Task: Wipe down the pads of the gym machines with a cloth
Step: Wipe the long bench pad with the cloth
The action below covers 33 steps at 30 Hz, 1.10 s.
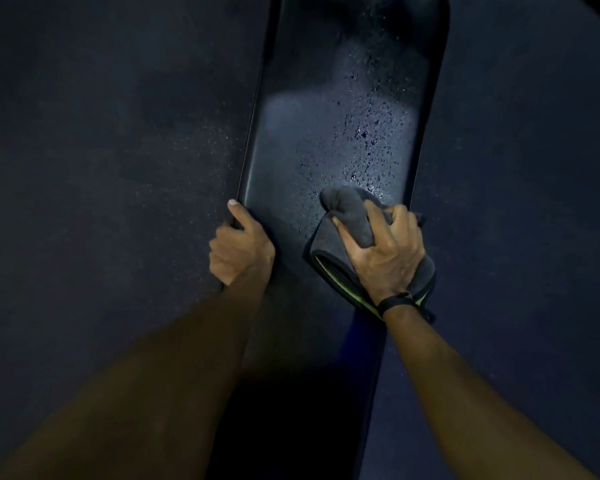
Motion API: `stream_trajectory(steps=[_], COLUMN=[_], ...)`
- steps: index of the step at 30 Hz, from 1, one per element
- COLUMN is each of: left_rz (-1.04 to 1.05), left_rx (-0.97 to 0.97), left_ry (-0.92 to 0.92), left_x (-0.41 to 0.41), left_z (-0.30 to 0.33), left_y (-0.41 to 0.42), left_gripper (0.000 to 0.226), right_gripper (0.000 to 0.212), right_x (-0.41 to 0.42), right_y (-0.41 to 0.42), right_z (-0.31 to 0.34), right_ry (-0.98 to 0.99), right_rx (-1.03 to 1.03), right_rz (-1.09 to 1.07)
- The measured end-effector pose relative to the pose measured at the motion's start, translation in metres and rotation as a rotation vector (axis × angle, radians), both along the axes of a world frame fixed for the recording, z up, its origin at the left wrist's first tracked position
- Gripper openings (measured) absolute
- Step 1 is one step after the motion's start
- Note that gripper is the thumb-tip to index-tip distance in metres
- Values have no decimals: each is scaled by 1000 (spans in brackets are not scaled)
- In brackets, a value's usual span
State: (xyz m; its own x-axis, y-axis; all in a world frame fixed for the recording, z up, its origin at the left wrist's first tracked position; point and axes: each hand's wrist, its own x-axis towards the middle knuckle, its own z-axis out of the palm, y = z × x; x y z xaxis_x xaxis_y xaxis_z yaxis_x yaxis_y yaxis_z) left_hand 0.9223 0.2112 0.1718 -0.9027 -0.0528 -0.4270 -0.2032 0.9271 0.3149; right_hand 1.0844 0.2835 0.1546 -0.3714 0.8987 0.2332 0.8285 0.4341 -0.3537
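A long black bench pad (302,133) runs from the bottom of the view up to the top, speckled with spray droplets along its right half. My right hand (385,251) presses a bunched grey cloth (347,216) with a yellow-green edge onto the pad near its right side. My left hand (239,247) grips the pad's left edge, thumb on top. A dark band circles my right wrist.
Dark speckled rubber floor (101,168) lies on both sides of the pad. The scene is dim, with light falling only on the middle of the pad. Both my forearms reach in from the bottom of the view.
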Motion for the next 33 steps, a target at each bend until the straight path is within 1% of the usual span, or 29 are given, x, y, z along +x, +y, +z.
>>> stream_trajectory(steps=[4, 7, 9, 11, 15, 22, 26, 31, 33], left_rz=[-23, 1, 13, 10, -48, -74, -82, -86, -95], left_rx=[-19, -34, -39, -48, -88, -82, 3, 86, 157], left_ry=[1, 51, 52, 53, -27, -66, -21, -22, -34], left_x=[-5, 1, -1, -2, -5, -3, -3, -1, -2], left_z=[3, 5, 3, 6, 7, 11, 2, 3, 4], left_y=[4, 0, 3, 5, 4, -2, -8, -15, -18], left_gripper=[80, 86, 91, 87, 72, 73, 76, 76, 77], right_gripper=[43, 42, 43, 44, 44, 45, 47, 48, 49], right_x=[-4, -1, -2, -3, -4, -1, 0, 0, 0], right_y=[2, -2, 0, 0, 2, -2, -3, -4, -5], right_z=[3, 0, 0, 2, 0, -2, -4, -7, -7], right_ry=[-22, -28, -35, -43, -55, -20, -12, -9, -7], right_rx=[-1, -15, -25, -22, -10, 21, 69, 90, 109], right_rz=[-27, -15, -25, -22, -17, -11, -4, -10, -16])
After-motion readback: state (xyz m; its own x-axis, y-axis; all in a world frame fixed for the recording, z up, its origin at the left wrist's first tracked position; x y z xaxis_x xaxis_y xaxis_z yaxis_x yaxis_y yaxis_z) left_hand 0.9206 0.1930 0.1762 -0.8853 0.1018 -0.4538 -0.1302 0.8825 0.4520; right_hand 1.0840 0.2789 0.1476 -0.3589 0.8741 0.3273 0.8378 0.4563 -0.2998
